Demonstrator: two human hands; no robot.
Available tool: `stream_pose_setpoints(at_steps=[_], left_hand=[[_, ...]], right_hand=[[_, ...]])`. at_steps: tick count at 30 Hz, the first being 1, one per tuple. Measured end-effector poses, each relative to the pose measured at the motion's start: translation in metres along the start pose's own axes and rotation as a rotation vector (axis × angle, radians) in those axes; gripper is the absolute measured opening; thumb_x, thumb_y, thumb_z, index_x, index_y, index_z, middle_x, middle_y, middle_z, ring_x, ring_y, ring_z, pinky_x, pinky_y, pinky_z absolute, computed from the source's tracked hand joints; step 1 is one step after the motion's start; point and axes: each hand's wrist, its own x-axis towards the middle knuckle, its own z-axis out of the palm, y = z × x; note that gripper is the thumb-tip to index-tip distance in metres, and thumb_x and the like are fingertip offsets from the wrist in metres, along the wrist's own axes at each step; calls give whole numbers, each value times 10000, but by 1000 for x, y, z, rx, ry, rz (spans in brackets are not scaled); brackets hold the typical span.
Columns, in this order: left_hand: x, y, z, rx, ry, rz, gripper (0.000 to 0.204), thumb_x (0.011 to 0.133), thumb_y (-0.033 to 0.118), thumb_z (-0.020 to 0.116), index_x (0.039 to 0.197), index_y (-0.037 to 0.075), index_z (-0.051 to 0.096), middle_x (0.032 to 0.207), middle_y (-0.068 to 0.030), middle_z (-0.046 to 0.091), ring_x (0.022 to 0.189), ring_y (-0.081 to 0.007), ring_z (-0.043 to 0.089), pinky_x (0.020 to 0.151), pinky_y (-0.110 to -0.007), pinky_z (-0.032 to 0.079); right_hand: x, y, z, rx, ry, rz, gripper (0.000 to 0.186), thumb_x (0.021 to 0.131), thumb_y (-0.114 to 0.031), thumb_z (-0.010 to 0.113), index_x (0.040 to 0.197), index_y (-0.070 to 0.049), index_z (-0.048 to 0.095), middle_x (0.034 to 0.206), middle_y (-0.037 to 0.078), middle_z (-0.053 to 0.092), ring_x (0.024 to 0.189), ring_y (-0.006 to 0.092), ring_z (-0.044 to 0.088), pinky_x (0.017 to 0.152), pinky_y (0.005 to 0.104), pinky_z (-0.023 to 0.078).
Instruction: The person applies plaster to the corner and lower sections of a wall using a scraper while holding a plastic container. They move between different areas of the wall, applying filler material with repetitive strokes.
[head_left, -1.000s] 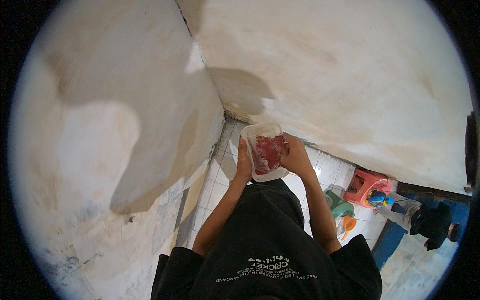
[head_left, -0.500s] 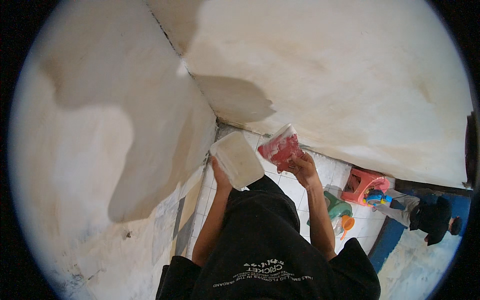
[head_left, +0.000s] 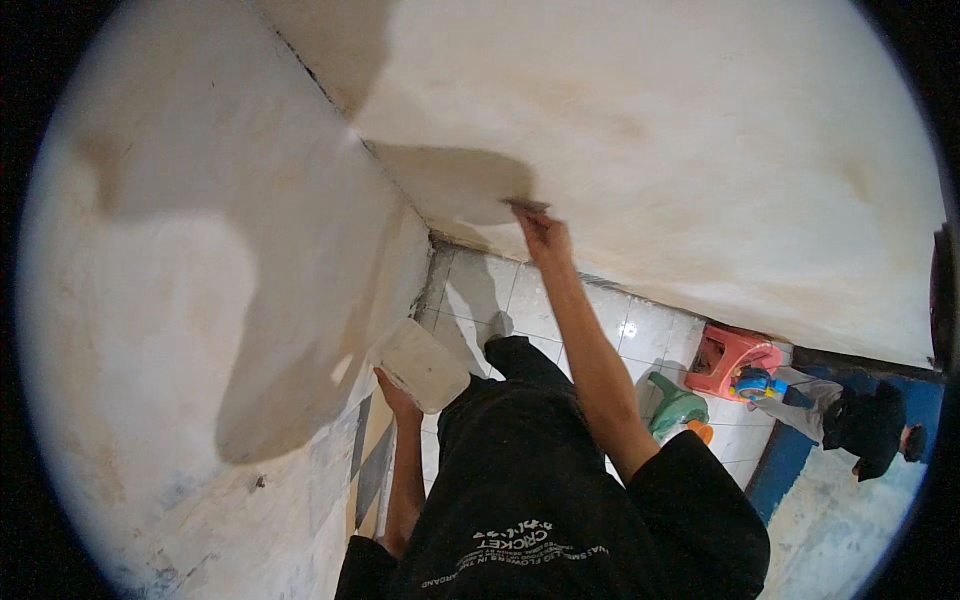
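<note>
In the head view, my left hand [head_left: 398,398] grips a whitish rectangular plastic container [head_left: 425,365], low near the corner of the walls. My right hand [head_left: 542,235] is stretched up with its fingers closed on a flat scraper [head_left: 528,205], seen nearly edge-on and slightly blurred, at the back wall [head_left: 660,150]. It appears to touch the stained, off-white surface, in the shadow on it. The left wall [head_left: 170,300] meets the back wall along a dark cracked seam.
On the white tiled floor [head_left: 535,300] at right are a red plastic stool [head_left: 715,365], a blue-and-yellow object [head_left: 758,385], a green item [head_left: 680,410] and an orange plastic piece [head_left: 700,433]. Another person [head_left: 860,425] in dark top and pale trousers is at the far right.
My right hand has parted the red, white-smeared scraper from the container and raised it to the back wall. My left hand has moved down and left with the container.
</note>
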Motion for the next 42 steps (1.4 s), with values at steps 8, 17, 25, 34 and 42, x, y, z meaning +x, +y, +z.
stream_pose_setpoints(at_steps=[8, 17, 25, 34, 42], left_hand=[[-16, 11, -10, -27, 63, 60, 614, 989, 513, 178, 1405, 91, 338, 1404, -137, 415, 1261, -332, 434, 1063, -478, 348], [-19, 4, 9, 237, 12, 128, 612, 984, 519, 221, 1392, 83, 355, 1370, -141, 452, 1227, -326, 471, 1034, -476, 387], [-15, 5, 0, -6, 79, 96, 613, 976, 530, 258, 1404, 99, 344, 1382, -138, 438, 1239, -336, 459, 1039, -480, 377], [-16, 12, -20, -47, 8, 28, 630, 973, 540, 229, 1400, 92, 348, 1387, -146, 434, 1232, -352, 459, 1035, -489, 373], [-22, -15, 48, -117, -1, -68, 605, 984, 512, 250, 1386, 76, 367, 1365, -136, 456, 1217, -326, 473, 1032, -467, 377]], right_hand=[[-96, -92, 91, 372, 102, 421, 345, 898, 47, 359, 1175, 251, 366, 1260, 332, 462, 1190, 382, 491, 1049, 402, 429], [-13, -40, 11, 667, 291, 426, 334, 892, 93, 372, 1200, 222, 379, 1233, 319, 473, 1183, 368, 491, 1060, 417, 417], [-72, -50, 25, 346, 315, 536, 374, 851, 87, 303, 1193, 230, 351, 1260, 311, 459, 1192, 384, 480, 1017, 422, 458], [-61, -78, 34, 562, 309, 351, 302, 907, 71, 370, 1184, 182, 422, 1234, 292, 492, 1146, 377, 518, 987, 391, 484], [-16, -7, -52, -205, 227, 247, 279, 914, 11, 443, 1096, 221, 462, 1159, 270, 540, 1088, 339, 556, 976, 371, 485]])
